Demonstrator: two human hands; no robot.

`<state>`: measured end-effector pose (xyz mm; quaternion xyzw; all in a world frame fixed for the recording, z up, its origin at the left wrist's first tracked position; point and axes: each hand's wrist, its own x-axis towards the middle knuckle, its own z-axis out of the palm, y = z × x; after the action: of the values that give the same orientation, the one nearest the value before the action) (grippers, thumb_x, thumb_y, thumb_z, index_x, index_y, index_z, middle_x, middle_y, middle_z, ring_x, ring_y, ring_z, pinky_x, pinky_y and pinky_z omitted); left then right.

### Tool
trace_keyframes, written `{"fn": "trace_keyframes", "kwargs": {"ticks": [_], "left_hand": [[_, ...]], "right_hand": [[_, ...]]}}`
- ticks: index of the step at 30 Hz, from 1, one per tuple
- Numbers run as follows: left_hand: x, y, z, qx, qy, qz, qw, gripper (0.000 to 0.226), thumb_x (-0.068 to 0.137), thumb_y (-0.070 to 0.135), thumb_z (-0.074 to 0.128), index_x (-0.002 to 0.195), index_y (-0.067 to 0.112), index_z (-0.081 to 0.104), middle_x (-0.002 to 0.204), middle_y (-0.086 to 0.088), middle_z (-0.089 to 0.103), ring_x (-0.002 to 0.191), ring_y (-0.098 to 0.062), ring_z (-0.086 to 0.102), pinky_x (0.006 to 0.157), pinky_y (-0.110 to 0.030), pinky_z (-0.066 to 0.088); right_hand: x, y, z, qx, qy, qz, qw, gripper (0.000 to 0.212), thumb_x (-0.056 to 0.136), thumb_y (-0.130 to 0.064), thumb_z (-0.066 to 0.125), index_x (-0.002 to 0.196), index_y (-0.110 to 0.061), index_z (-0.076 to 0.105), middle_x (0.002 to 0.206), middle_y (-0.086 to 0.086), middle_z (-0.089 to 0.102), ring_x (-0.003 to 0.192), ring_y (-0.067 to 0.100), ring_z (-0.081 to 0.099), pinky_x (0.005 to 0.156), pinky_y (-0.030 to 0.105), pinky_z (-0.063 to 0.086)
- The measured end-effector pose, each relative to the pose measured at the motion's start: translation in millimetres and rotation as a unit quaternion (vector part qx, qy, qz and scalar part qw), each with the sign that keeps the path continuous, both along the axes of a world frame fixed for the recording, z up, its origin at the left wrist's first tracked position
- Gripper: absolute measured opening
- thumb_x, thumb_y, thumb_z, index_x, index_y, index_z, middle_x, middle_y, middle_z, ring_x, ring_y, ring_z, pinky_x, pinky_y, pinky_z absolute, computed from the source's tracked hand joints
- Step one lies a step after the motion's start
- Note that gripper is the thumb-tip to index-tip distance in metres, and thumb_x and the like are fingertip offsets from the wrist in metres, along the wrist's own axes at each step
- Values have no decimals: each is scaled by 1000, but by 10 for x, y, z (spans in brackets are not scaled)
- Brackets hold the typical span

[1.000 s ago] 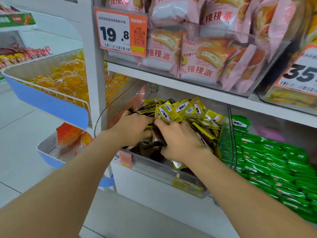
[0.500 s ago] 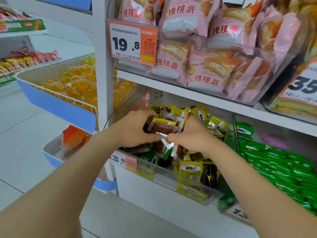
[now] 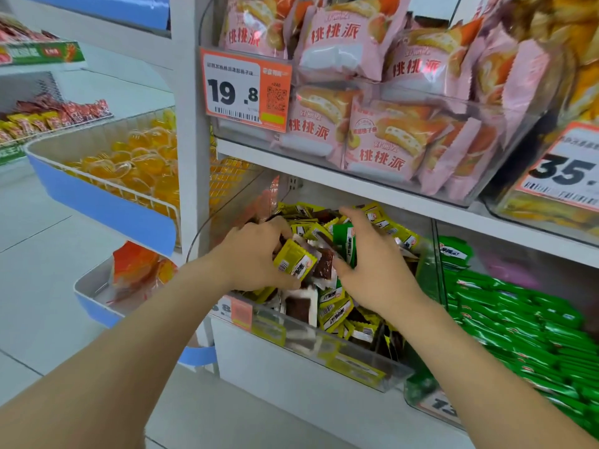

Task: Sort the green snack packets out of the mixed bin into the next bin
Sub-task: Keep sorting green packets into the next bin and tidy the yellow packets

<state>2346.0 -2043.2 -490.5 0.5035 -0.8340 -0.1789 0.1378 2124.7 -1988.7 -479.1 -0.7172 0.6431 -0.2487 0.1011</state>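
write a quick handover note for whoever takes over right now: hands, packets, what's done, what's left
Left grip: holds a bunch of yellow and brown packets lifted above the mixed bin.
Right grip: pinches one green packet between thumb and fingers, over the mixed bin.
Next bin, to the right: already holds a pile of green packets.
Done: one green packet found and in hand.
To do: carry it right into the next bin, drop the bunch back, search the mixed bin for more green; how many lie hidden cannot be told.
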Motion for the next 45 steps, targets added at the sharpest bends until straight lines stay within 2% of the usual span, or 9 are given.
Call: {"fn": "trace_keyframes", "kwargs": {"ticks": [5,10,16,22,27,33,39,42,45], "left_hand": [[-91,-1,-55,-47,-58,-31,997,64,77,52,84,125,39,44,98,11,66,87,-13,54,98,-49,40],[-107,-43,-111,-49,-21,-53,997,52,75,39,88,103,32,45,90,10,63,83,-14,59,82,-41,41],[-22,-107,-143,-66,27,-74,995,51,80,20,82,116,40,51,92,14,54,91,-14,57,78,-44,46],[27,-73,-27,-23,-28,-103,994,35,70,-2,67,75,32,73,93,24,57,84,7,55,82,-39,53],[-2,41,60,-22,-68,-75,995,24,72,32,52,76,21,73,74,10,71,74,-8,64,85,-38,49],[-70,70,-56,23,-31,-121,992,72,64,44,77,128,42,46,122,13,49,111,-13,55,90,-42,51],[-258,1,-153,-61,-88,-158,982,39,91,35,74,128,37,65,135,12,60,124,-16,56,101,-45,49],[-275,-20,-118,-45,-94,-137,985,29,98,34,69,126,32,65,118,6,68,109,-19,62,92,-44,53],[-212,-4,-30,-34,21,-116,992,18,104,33,60,114,19,66,94,3,68,81,-6,61,72,-37,52]], "right_hand": [[3,46,-44,-81,147,-1,986,63,89,-17,75,145,-25,48,128,7,57,120,32,53,100,41,47],[-48,16,44,-64,36,-22,997,45,94,-8,68,133,-30,63,76,-11,63,79,25,59,86,31,43],[-40,126,67,-63,-115,-47,990,58,81,-5,75,119,-42,52,86,-13,71,91,9,68,93,36,51],[-41,170,102,-121,-83,-58,987,36,81,-1,71,95,-34,68,81,-22,68,81,-5,66,88,29,58],[-100,187,126,-149,32,6,988,44,78,5,63,103,-32,68,101,-10,66,89,15,66,80,38,58],[-103,256,194,-59,246,36,967,44,86,-4,68,115,-37,73,112,-6,67,95,25,67,83,36,55],[-51,301,108,-174,126,-18,976,28,93,-17,63,118,-25,70,88,0,75,78,25,65,79,42,56],[-68,273,92,-173,77,-41,981,23,95,-22,61,116,-23,69,67,-5,62,59,19,49,73,42,55],[-97,279,100,-174,20,-61,983,21,95,-21,64,115,-21,68,65,-5,60,59,20,57,66,41,56]]}}
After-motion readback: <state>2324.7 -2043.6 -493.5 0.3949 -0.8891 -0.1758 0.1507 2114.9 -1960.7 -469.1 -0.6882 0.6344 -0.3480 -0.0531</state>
